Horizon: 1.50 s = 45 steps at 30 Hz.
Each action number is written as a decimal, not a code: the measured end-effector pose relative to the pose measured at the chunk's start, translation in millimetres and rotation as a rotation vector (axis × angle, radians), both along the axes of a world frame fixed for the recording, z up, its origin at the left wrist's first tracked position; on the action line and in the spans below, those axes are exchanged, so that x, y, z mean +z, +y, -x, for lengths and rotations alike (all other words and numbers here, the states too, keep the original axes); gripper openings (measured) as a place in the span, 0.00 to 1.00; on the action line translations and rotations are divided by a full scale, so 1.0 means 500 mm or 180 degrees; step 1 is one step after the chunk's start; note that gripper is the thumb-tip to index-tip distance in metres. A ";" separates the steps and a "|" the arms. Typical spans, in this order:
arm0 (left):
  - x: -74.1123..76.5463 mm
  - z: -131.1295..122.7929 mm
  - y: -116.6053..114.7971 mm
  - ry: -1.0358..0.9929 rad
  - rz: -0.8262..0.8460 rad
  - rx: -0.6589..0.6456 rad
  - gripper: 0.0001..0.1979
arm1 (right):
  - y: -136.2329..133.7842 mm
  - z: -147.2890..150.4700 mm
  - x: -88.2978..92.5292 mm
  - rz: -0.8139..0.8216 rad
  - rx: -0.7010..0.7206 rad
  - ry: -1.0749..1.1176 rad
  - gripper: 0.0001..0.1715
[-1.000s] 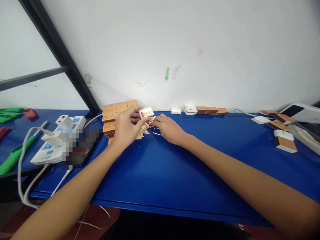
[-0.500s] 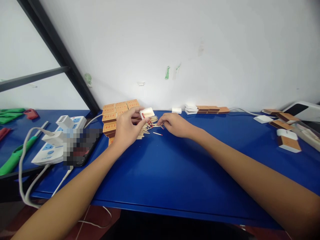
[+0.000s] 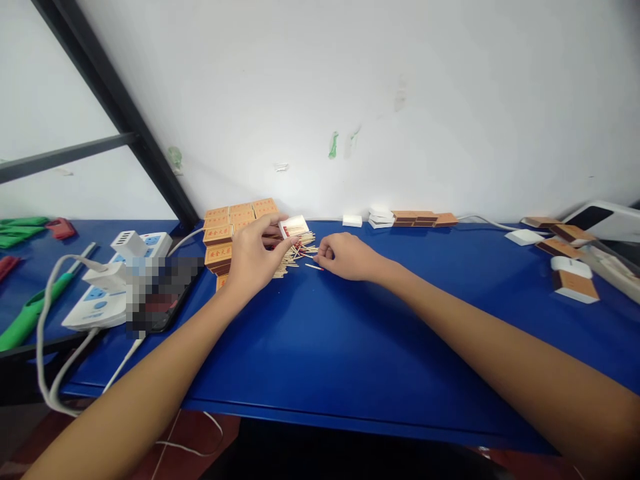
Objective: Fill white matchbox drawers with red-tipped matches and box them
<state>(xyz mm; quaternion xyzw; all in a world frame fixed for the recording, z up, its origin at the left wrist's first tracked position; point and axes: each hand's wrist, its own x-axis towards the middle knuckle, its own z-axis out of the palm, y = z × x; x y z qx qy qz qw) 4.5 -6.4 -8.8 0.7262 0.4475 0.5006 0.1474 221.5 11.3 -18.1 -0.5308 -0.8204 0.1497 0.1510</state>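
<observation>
My left hand (image 3: pixel 255 250) grips a small white matchbox tray (image 3: pixel 295 227), tilted toward me, with red-tipped matches inside it. Beneath and beside the tray lies a loose pile of matchsticks (image 3: pixel 286 268), partly hidden by the left fingers. My right hand (image 3: pixel 347 257) is at the right edge of the pile, thumb and fingers pinched together at the matches. One single matchstick (image 3: pixel 313 267) lies just under its fingertips, red head toward the hand. Left of my left hand, orange printed matchboxes (image 3: pixel 218 255) are stacked against the wall.
White trays (image 3: pixel 381 217) and brown matchbox sleeves (image 3: pixel 415 218) line the wall. More boxes (image 3: pixel 575 285) lie at the right. On the left are a power strip (image 3: pixel 100 300) with cables, a dark phone (image 3: pixel 175 293) and a green lighter (image 3: pixel 37 307).
My right hand has moved slightly down toward the single matchstick, its fingers more curled. My left hand and the tray stay in place.
</observation>
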 end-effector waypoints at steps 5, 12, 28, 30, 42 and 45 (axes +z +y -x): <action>0.001 0.000 0.000 -0.0006 0.0016 0.0013 0.20 | -0.004 -0.002 0.010 0.0009 0.0264 -0.0015 0.11; 0.006 -0.004 -0.004 -0.0023 0.0073 -0.0025 0.19 | 0.010 -0.031 0.012 -0.0107 0.1726 0.0331 0.22; 0.003 -0.003 -0.001 0.0141 0.0059 -0.0077 0.18 | 0.014 -0.044 0.036 0.0143 0.1190 0.0125 0.06; 0.000 -0.001 0.002 0.0164 0.0045 -0.0104 0.18 | 0.016 -0.046 0.045 0.0060 0.1154 0.0343 0.07; -0.006 -0.011 -0.012 0.0267 0.0143 -0.0478 0.18 | 0.004 -0.017 0.035 -0.1188 0.0683 0.0748 0.04; -0.005 -0.012 -0.012 0.0153 0.0239 -0.0540 0.18 | -0.001 -0.014 0.033 -0.1231 0.0683 0.0659 0.04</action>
